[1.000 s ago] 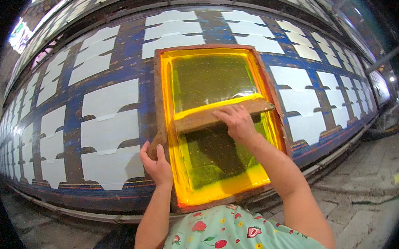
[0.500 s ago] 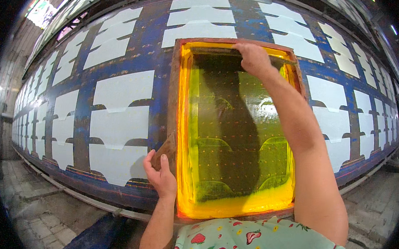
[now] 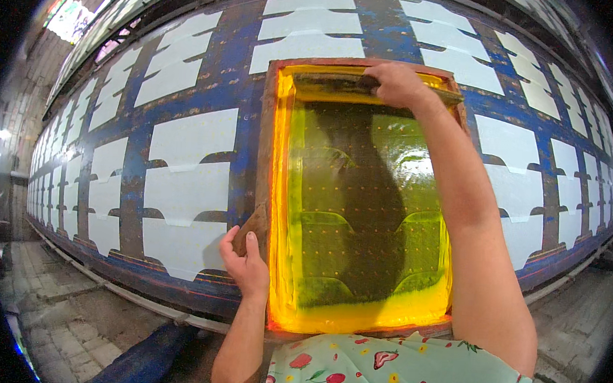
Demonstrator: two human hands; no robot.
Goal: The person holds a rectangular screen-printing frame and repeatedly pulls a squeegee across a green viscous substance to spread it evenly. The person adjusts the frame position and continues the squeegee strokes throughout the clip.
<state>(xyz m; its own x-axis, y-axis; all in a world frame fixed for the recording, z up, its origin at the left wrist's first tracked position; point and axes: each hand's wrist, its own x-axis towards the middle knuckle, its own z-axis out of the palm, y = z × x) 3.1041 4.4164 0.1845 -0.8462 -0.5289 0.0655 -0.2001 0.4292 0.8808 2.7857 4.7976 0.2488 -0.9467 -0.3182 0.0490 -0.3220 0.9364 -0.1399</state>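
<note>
A screen printing frame (image 3: 268, 140) with a reddish-brown wooden rim lies in front of me. Its yellow-edged mesh (image 3: 332, 228) is greenish, with dark pocket-like outlines and a dark shadow across it. At the far end of the mesh, my right hand (image 3: 397, 85) is closed round the top of a squeegee (image 3: 334, 85), a long dark bar lying crosswise inside the frame. My left hand (image 3: 246, 258) grips a triangular wooden handle (image 3: 251, 229) on the frame's left side, thumb toward me. The squeegee's lower edge meets the mesh; part of its right half is behind my hand and forearm.
The long blue, paint-stained table (image 3: 254, 121) bears rows of white cut pieces (image 3: 187, 184) on both sides of the frame and beyond it. A rail (image 3: 138, 304) runs along its near edge. The floor (image 3: 67, 317) is tiled. Another loaded table stands at the back.
The squeegee bar at the frame's far end has tipped, showing more of its face, and my right hand has shifted slightly right and toward me. My left hand keeps its grip.
</note>
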